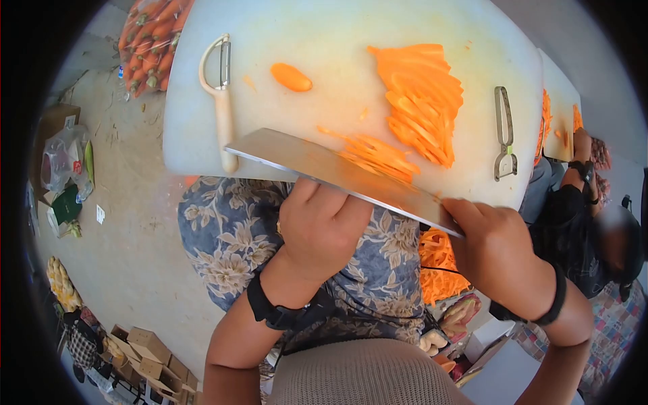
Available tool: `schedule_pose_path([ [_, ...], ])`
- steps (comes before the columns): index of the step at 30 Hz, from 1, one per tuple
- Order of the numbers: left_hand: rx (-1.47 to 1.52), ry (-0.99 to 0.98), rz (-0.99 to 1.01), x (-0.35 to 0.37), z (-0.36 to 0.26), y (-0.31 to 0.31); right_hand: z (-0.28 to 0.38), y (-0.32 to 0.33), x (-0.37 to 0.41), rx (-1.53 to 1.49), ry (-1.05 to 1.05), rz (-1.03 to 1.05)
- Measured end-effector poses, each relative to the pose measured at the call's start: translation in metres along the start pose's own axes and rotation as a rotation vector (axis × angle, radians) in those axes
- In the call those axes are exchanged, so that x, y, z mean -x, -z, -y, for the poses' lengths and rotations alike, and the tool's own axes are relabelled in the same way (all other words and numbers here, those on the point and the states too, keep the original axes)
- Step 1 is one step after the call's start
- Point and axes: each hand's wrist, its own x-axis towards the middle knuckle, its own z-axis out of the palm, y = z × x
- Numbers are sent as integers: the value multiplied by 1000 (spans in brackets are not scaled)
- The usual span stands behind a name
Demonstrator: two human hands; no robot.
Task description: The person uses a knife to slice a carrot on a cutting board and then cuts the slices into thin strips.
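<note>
A broad cleaver (337,174) lies slantwise over the near edge of the white cutting board (304,27). My right hand (491,253) is closed round its handle end. My left hand (324,219) has its curled fingers against the blade's lower edge; the fingertips are hidden by the blade. Thin carrot shreds (378,156) lie along the blade's far side, some stuck to it. Beyond them is a fanned pile of carrot slices (422,101). A carrot piece (291,77) sits alone further left.
A white-handled peeler (224,108) lies at the board's left, a metal peeler (505,135) at its right. Shredded carrot (439,266) is heaped below the board. A bag of carrots (152,44) stands upper left. Another person (574,229) is at the right; cardboard boxes (148,345) are lower left.
</note>
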Motion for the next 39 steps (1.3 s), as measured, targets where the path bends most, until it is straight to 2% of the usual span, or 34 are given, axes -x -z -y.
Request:
schedule_pose_path([
  [3, -13, -2, 8, 0, 0, 0, 1, -4, -7, -41, -61, 74],
  [13, -16, 21, 21, -3, 0, 2, -3, -13, -9, -51, -73, 59],
  [15, -2, -2, -25, -3, 0, 0, -2, -23, -13, -30, 12, -66],
  [19, -40, -1, -41, -2, 1, 0, 13, -19, -34, -76, 28, -105],
  [25, -20, 27, -11, 0, -2, 1, 17, 18, -9, -33, -1, 13],
  [27, -28, 19, -33, -2, -1, 1, 16, 27, 1, 7, -101, 133],
  [29, -29, 19, -33, -2, 0, 1, 12, 23, 8, -8, -113, 133],
  [31, -29, 24, -26, -1, 0, 1, 10, 15, 12, -10, -58, 41],
  [35, -38, 22, -25, 0, 1, -1, 2, -8, -3, 10, -24, 24],
  [39, -55, 6, -53, -2, 1, -1, 8, -21, -19, -54, -16, -80],
])
